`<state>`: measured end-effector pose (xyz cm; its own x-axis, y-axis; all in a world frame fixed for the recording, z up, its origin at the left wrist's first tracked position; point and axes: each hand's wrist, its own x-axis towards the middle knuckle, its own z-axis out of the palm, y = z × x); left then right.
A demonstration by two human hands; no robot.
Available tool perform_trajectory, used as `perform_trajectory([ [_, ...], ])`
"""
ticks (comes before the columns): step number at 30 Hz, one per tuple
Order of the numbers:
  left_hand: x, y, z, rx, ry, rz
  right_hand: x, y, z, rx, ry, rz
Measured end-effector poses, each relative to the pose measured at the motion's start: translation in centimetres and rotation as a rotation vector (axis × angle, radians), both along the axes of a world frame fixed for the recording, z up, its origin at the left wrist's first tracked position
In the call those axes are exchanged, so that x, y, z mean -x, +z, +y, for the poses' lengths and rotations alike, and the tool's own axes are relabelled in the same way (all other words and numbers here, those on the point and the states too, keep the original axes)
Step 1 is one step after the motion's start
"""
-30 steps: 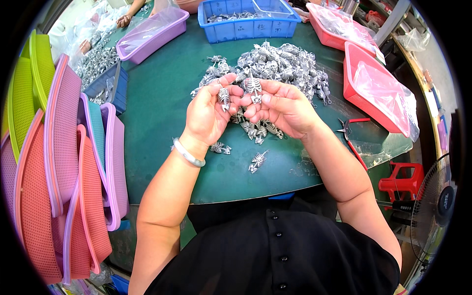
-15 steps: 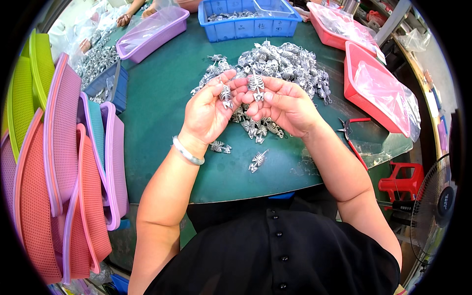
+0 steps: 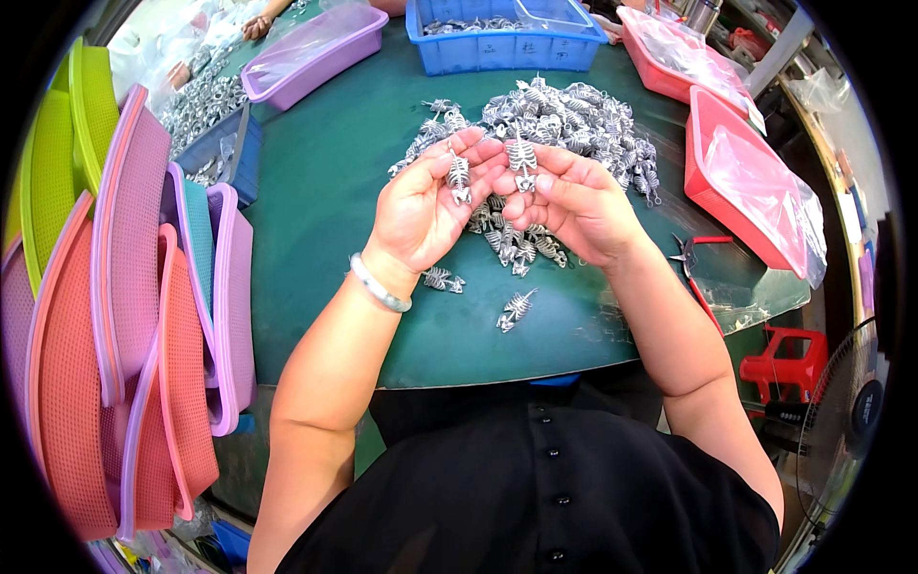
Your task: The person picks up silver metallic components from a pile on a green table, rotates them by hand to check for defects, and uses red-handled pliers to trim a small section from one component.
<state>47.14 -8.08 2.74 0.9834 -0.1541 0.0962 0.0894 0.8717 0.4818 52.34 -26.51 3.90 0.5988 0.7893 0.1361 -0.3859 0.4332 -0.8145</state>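
My left hand (image 3: 413, 210), with a pale bangle on its wrist, pinches a small silver skeleton-torso charm (image 3: 459, 180) near its top. Close beside it, my right hand (image 3: 585, 212) grips a second skeleton-torso charm (image 3: 521, 158), its ribs facing up. The fingertips of both hands nearly meet. Behind them lies a large heap of similar metal charms (image 3: 574, 120), and a smaller cluster (image 3: 516, 244) shows below my right fingers. Nearer to me, one loose charm (image 3: 516, 311) lies on the green tabletop (image 3: 316, 239); another (image 3: 442, 279) rests by my left wrist.
Red-handled pliers (image 3: 696, 273) lie right of my right forearm. Pink baskets with plastic bags (image 3: 746, 191) stand at the right, a blue bin (image 3: 507, 53) and a purple basket (image 3: 316, 53) at the back. Stacked baskets (image 3: 124, 258) crowd the left. Another person's hand (image 3: 256, 27) shows far left.
The whole view has shifted slightly, so things sit a little further right. Both hands keep nearly the same pose, each with its charm.
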Motion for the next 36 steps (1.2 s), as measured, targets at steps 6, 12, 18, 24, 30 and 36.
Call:
perform_trajectory([
  [6,0.0,0.0,0.0,-0.002,0.006,0.004,-0.1,-0.2,0.1,-0.009,0.008,0.003],
  [12,-0.1,0.1,0.0,0.039,-0.011,-0.001,0.0,0.2,0.1,-0.015,0.007,0.052],
  [18,0.0,0.0,-0.3,0.095,-0.035,-0.023,0.9,0.5,-0.1,0.179,-0.055,-0.002],
  [24,0.0,-0.5,-0.6,0.076,-0.054,-0.030,2.5,1.1,1.3,0.375,-0.257,-0.338],
  [30,0.4,-0.7,-1.0,0.026,-0.061,-0.066,2.8,-0.6,2.2,0.454,-0.424,-0.693],
  [36,0.6,-0.4,-1.8,-0.213,0.067,-0.090,2.8,-1.0,2.3,0.532,-0.511,-0.769],
])
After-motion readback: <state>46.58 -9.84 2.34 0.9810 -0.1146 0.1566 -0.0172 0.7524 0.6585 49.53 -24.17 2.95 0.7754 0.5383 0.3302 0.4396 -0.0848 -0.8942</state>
